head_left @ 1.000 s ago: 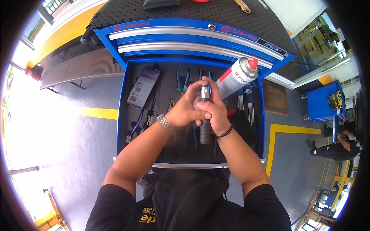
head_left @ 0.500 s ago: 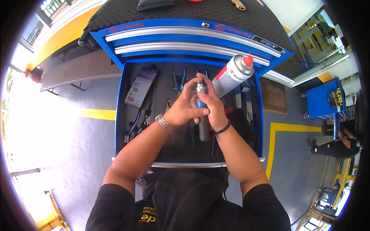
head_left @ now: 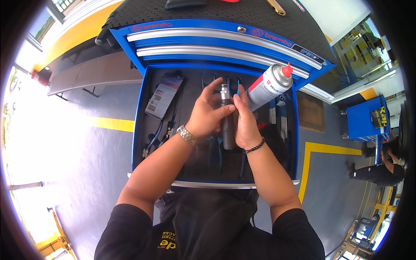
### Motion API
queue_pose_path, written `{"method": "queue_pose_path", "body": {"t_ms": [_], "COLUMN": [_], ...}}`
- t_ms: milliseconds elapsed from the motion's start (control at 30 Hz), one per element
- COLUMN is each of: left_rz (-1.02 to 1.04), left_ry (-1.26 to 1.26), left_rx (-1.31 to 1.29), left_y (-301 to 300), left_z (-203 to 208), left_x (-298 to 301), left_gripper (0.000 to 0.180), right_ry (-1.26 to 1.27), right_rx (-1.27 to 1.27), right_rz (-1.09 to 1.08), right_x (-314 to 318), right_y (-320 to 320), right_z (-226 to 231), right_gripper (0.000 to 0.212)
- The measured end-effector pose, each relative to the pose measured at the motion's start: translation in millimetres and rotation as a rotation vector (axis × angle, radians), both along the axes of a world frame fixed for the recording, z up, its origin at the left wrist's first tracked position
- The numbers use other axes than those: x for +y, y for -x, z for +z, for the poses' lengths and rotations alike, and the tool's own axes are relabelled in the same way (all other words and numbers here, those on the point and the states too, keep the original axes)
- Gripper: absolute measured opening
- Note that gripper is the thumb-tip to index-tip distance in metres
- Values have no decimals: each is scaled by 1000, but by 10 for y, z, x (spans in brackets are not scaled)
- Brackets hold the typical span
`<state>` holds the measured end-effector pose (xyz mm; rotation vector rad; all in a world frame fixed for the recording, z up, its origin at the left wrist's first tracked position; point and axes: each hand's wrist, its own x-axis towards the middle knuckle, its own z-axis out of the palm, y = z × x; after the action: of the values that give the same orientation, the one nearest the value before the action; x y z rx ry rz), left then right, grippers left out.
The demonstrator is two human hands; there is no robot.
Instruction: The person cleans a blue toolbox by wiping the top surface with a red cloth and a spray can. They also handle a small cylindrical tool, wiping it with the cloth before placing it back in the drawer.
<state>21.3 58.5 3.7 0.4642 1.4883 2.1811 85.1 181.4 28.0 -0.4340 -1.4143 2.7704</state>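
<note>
My left hand (head_left: 205, 113) is closed around a tool with a black ribbed grip and a metal end (head_left: 227, 132), its thumb lying across the front. The metal end points away from me and the ribbed grip toward me. Close against the tool's right side is my right hand (head_left: 247, 125), its visible fingers stretched out and pointing away; part of them is hidden. Both hands are over an open blue drawer (head_left: 138, 130). Just beyond my right hand rises a white and red spray can (head_left: 264, 91) with a red cap.
A packaged item (head_left: 164, 96) and pliers (head_left: 155, 134) lie at the drawer's left. Silver-shafted tools (head_left: 277, 115) lie at its right. The cabinet's black top (head_left: 242, 13) is beyond. Far right, a person (head_left: 377, 169) is near another blue cabinet (head_left: 366, 121).
My right hand has loosened from around the tool, its fingers now straighter beside it. The tool has shifted slightly away from me. The whole view has shifted a little.
</note>
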Motion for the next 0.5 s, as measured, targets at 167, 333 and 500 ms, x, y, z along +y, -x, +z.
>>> {"method": "queue_pose_path", "body": {"t_ms": [167,333,500], "left_rz": [254,157,-67], "left_ry": [-184,-385,-469], "left_rx": [52,-341,-570], "left_y": [115,311,433], "left_z": [-26,67,-50], "left_x": [-13,-195,-349], "left_gripper": [78,42,50], "right_ry": [-223,-859,-902], "right_rx": [50,141,202], "right_rz": [366,262,231], "right_x": [47,-158,-338], "right_y": [-16,-105,-212], "right_z": [-106,-324,-176], "right_gripper": [75,82,88]}}
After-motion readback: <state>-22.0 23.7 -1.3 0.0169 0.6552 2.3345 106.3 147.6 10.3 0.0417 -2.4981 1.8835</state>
